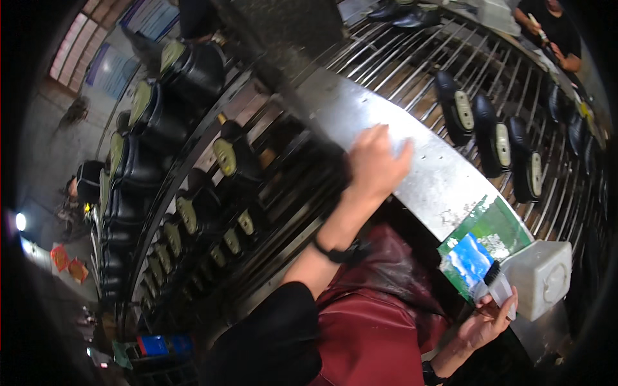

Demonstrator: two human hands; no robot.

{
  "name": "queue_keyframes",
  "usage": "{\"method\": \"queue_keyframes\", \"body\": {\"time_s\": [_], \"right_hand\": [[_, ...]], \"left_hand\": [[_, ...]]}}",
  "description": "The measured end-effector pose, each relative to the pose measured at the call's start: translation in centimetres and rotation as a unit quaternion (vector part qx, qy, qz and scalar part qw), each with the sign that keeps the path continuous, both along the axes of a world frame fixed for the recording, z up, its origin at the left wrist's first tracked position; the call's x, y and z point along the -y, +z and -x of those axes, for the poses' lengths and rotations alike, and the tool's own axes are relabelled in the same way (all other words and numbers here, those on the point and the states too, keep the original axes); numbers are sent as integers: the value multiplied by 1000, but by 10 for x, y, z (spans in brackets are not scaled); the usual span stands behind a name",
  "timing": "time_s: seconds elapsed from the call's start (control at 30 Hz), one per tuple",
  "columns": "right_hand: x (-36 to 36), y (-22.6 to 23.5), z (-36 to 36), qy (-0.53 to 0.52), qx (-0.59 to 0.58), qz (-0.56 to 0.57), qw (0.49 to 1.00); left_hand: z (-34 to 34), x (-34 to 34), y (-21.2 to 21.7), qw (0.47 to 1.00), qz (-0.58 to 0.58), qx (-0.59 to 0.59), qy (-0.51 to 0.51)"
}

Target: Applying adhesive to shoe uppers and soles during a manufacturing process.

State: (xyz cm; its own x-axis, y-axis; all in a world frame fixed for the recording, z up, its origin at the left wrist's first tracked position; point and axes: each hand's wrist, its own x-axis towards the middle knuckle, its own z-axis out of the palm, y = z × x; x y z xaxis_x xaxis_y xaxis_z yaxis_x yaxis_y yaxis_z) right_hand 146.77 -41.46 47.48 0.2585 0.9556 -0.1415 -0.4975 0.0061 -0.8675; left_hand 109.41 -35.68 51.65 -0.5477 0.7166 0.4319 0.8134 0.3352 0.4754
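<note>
Your hands at the metal tabletop by the shoe racks

Your left hand (373,164) lies flat, fingers spread, on the metal tabletop (438,180) mid-frame; your right hand (484,320), lower right, has its fingers closed around a small brush (497,283) beside the white box (539,278). Bristles could smear the green card (496,225) if you swing carelessly.

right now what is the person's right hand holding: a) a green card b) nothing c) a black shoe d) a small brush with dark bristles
d: the right hand grips a small brush with dark bristles, beside the white plastic container, while the left hand rests on the metal table.
</note>
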Motion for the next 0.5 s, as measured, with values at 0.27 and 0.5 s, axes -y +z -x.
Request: {"method": "queue_keyframes", "body": {"time_s": [0.27, 0.5], "right_hand": [[10, -15, -16, 12, 10, 24, 1000], [24, -20, -26, -133, 204, -64, 968]], "left_hand": [[195, 209, 90, 908, 233, 112, 329], [165, 288, 19, 803, -325, 490, 99]]}}
